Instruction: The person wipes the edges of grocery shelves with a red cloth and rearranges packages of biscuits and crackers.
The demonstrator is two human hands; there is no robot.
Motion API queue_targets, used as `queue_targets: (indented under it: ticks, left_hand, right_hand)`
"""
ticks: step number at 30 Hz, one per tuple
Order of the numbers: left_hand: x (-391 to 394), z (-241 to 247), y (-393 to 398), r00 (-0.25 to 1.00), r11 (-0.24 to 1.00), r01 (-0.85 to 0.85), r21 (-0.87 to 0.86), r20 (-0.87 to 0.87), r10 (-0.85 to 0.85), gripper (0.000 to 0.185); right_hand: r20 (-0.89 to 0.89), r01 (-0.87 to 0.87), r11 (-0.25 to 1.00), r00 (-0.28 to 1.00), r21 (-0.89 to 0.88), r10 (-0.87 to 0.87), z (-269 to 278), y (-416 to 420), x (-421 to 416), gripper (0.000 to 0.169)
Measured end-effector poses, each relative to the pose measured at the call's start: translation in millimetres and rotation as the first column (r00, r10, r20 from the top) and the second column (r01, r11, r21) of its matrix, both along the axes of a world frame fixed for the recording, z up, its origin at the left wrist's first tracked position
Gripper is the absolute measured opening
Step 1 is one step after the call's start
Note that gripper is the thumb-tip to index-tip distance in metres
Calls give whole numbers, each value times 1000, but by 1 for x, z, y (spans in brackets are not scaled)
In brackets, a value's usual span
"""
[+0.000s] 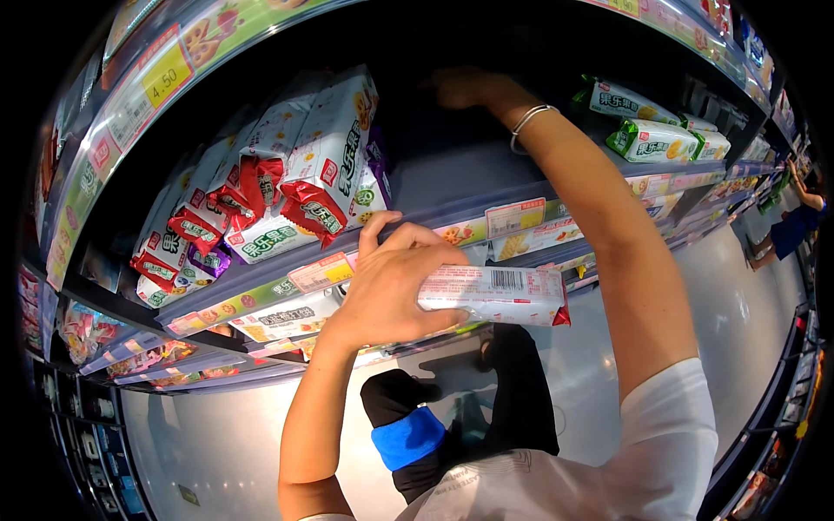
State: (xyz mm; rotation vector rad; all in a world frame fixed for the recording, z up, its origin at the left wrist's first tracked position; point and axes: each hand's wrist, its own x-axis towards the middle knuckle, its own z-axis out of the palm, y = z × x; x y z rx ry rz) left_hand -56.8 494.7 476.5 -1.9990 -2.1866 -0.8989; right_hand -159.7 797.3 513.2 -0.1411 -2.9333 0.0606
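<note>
My left hand [397, 286] grips a white biscuit packet [502, 296] with a red end, its barcode side turned up, just in front of the shelf edge. My right hand [469, 88] reaches deep into the dark shelf [443, 172]; its fingers are too shadowed to make out. Left of it, white packets with red ends [329, 150] lie stacked on packets with purple ends [378, 169]. White packets with green ends [658, 140] lie farther right on the same shelf.
A price-tag strip [515, 218] runs along the shelf edge, and more biscuit packets [280, 316] sit on the shelf below. Another shelf front [163, 78] curves overhead. Pale floor [221, 443] lies under me. Another person [795, 221] is far down the aisle at right.
</note>
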Motion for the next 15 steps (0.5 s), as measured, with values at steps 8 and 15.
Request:
queue_targets:
  ticks: [8,15]
  left_hand:
    - [3,0,0,998,999,-51,13,-44,52,46]
    - [6,2,1,997,999,-52,2,-48,52,49]
  right_hand:
    - [74,-311,950,947,-44,313,10,-39,84,45]
    - [-177,-314,949,932,38,315,35,-11,171,39]
